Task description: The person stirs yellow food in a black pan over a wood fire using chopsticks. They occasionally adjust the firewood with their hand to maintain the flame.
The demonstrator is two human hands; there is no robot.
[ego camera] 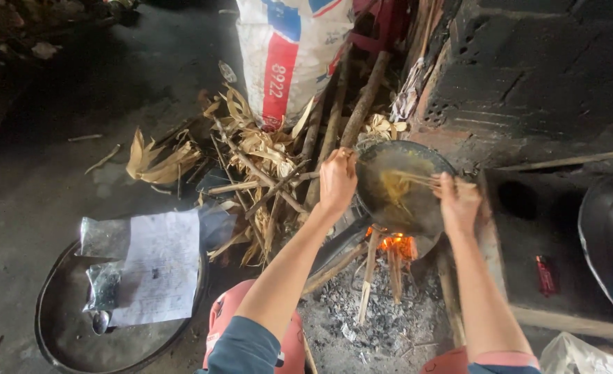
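Observation:
A blackened round pan (372, 197) with yellow noodle-like food (396, 185) sits over a small wood fire (396, 244). My left hand (337, 180) is closed on the pan's left rim or handle. To the right of the food, my right hand (457, 202) grips thin chopsticks (417, 179) that reach into it. Sticks of firewood (369, 273) poke into the flames from the ash below.
Dry corn husks and branches (258, 156) lie left of the fire, under a white woven sack (285, 59). A dark round tray (64, 325) holds a paper sheet (157, 266), plastic packets and a spoon. Sooty brick blocks (535, 76) stand at right.

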